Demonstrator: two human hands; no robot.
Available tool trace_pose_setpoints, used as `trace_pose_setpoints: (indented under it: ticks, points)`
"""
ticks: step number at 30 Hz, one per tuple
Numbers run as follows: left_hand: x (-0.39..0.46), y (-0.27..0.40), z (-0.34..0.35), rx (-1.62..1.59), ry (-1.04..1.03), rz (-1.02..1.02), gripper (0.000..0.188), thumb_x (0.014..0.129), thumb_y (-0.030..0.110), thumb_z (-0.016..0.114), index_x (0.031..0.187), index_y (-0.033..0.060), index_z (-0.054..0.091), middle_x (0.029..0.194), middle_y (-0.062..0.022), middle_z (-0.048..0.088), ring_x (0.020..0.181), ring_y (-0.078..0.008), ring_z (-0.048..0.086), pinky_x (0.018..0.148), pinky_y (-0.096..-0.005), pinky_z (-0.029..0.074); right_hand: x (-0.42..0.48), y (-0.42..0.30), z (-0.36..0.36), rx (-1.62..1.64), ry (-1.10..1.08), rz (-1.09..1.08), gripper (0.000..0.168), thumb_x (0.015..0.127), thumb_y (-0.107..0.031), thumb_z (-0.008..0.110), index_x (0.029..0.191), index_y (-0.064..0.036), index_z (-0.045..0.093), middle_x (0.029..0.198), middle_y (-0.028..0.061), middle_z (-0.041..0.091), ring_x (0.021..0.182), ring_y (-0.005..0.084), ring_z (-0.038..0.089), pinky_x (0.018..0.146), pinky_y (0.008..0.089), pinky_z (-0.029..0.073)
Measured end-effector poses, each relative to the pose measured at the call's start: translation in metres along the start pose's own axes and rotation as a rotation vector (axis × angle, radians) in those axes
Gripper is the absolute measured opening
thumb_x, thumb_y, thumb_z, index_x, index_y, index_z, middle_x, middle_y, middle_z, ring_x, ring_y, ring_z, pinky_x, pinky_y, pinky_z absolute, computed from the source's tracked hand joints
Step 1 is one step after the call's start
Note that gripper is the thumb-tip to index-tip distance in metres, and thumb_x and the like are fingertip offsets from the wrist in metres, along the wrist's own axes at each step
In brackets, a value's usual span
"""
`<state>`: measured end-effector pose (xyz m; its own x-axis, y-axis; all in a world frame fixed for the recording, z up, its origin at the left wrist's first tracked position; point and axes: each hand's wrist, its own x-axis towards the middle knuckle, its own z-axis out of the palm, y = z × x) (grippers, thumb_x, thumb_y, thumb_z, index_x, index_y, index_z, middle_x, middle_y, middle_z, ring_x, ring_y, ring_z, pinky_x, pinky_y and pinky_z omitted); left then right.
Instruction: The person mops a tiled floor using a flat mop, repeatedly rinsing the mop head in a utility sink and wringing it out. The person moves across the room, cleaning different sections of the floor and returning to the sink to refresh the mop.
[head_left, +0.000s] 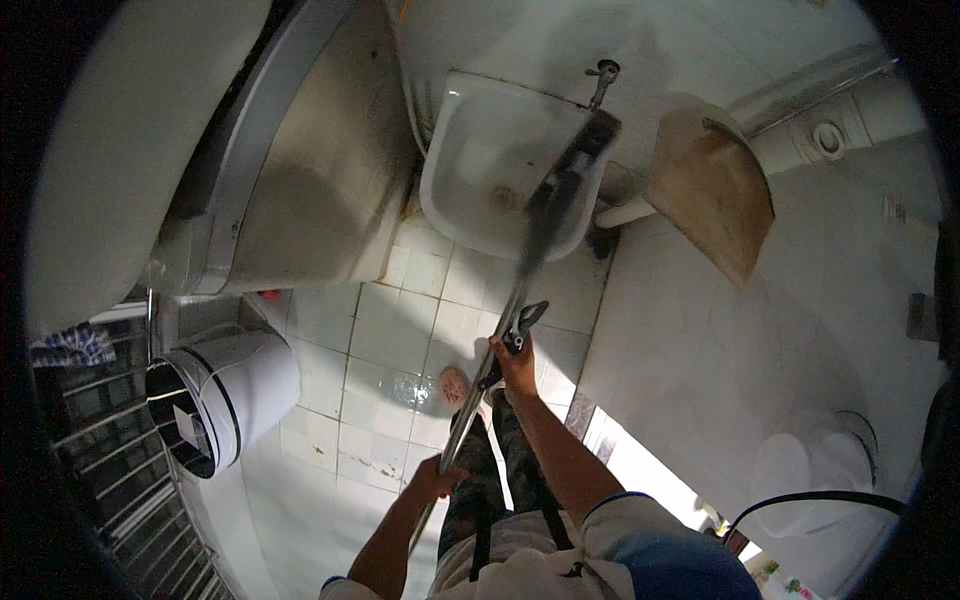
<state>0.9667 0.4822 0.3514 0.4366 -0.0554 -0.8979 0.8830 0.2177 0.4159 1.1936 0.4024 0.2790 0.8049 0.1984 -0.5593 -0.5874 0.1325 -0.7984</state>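
A long metal mop pole (463, 427) slants up from my body across the picture. My left hand (439, 480) is closed around its lower part. Higher up, my right hand (516, 367) grips the pole at a black lever handle (531, 319). The dark mop head (577, 165) is blurred and lies over the right side of a white washbasin (480, 165); whether it touches the basin cannot be told. A metal tap (604, 75) sticks out of the wall just above the mop's far end.
A tan corner panel (709, 195) juts from the wall right of the basin, near a white pipe (829, 139). At left are a white bin (255, 390) with a dark rim, a wire rack (135, 480) and a checked cloth (75, 349). White tiles (390, 330) cover the partly wet floor.
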Motion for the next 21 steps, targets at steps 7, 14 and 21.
trace_pose_setpoints:
  ticks: [7, 14, 21]
  points:
    - [0.009, 0.018, 0.011, -0.199, -0.138, 0.127, 0.023, 0.074, 0.020, 0.063, 0.072, 0.0058, 0.045, 0.048, 0.0002, 0.044, 0.037, -0.0089, 0.043, 0.036, -0.0247, 0.039, 0.025, -0.012, 0.007, -0.200, 0.097, -0.106, 0.065, 0.069, -0.010, 0.066, 0.122, -0.003, 0.028, 0.077, 0.0032, 0.053, 0.063, 0.0109, 0.051, 0.053, 0.0244, 0.042]
    - [0.013, 0.037, 0.007, -0.180, -0.120, 0.079, 0.022, 0.074, 0.018, 0.063, 0.074, 0.0058, 0.045, 0.048, 0.0006, 0.042, 0.037, -0.0088, 0.042, 0.037, -0.0247, 0.040, 0.037, -0.014, 0.003, -0.184, 0.146, -0.052, 0.060, 0.069, -0.013, 0.067, 0.117, -0.002, 0.034, 0.078, 0.0038, 0.053, 0.067, 0.0117, 0.051, 0.056, 0.0241, 0.044]
    - [0.016, 0.038, 0.005, -0.213, -0.144, 0.053, 0.023, 0.073, 0.019, 0.064, 0.075, 0.0062, 0.045, 0.050, 0.0005, 0.043, 0.038, -0.0089, 0.041, 0.038, -0.0245, 0.040, 0.046, -0.003, -0.008, -0.337, 0.178, -0.093, 0.068, 0.066, -0.021, 0.069, 0.120, 0.000, 0.033, 0.082, 0.0074, 0.055, 0.069, 0.0151, 0.053, 0.060, 0.0262, 0.045]
